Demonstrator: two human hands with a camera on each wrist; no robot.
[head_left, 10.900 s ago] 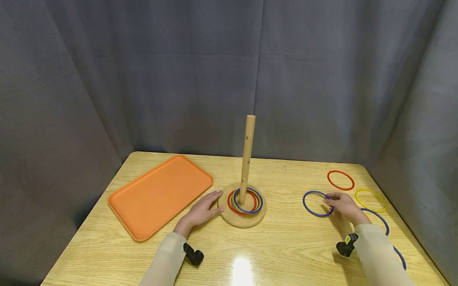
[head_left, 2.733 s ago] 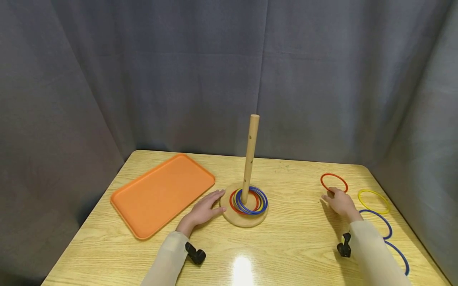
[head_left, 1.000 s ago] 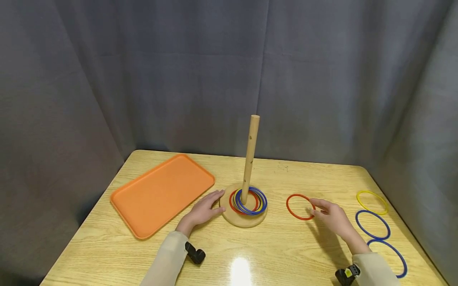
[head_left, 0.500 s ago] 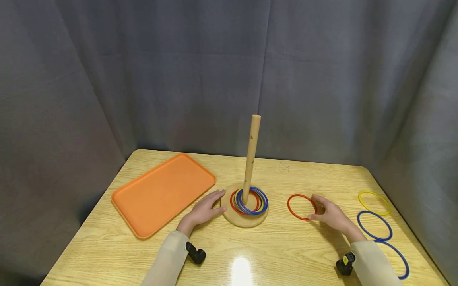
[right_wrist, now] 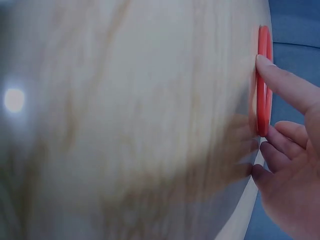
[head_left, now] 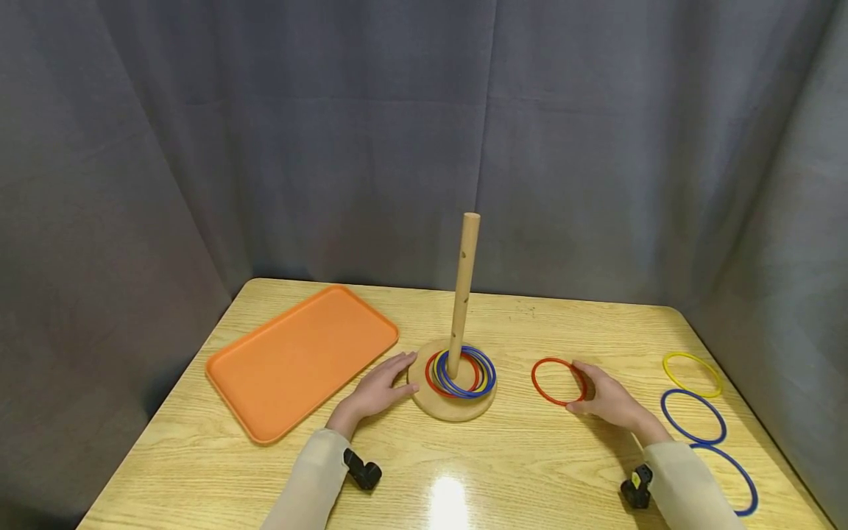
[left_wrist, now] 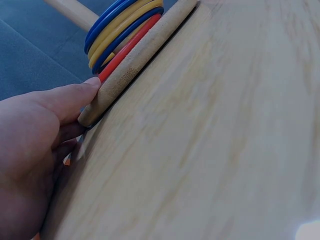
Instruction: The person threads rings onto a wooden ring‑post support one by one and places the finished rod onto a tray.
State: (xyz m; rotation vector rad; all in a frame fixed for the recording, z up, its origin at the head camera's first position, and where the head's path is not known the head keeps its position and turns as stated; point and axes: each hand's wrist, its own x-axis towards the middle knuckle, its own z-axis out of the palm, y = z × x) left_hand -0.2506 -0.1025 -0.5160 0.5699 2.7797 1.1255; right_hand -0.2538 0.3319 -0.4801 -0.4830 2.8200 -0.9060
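Observation:
My left hand (head_left: 374, 390) lies along the left rim of a round wooden base (head_left: 424, 405), thumb and fingers touching its edge. A tall wooden peg (head_left: 464, 280) rises from it, tilted slightly right in the head view. Several red, yellow and blue rings (left_wrist: 120, 25) lie stacked around the peg's foot. To the right, a red ring (head_left: 546, 398) is flat on or just above the table. My right hand (head_left: 612, 399) holds it by its right side, thumb at the near edge and fingers at the far edge. In the right wrist view, the thumb touches the red ring (right_wrist: 262, 107).
An orange tray (head_left: 301, 364) lies at the table's left. One yellow ring (head_left: 692, 355) and two blue rings, the nearer blue ring (head_left: 745, 478) partly behind the right sleeve, lie along the right edge. Grey curtains (head_left: 358, 147) stand behind and beside the table (head_left: 530, 471).
A blue ring joined the stack earlier. My right hand brought the red ring leftward from the back right, then spread its hold from a pinch to a wider span. My left hand has stayed at the base.

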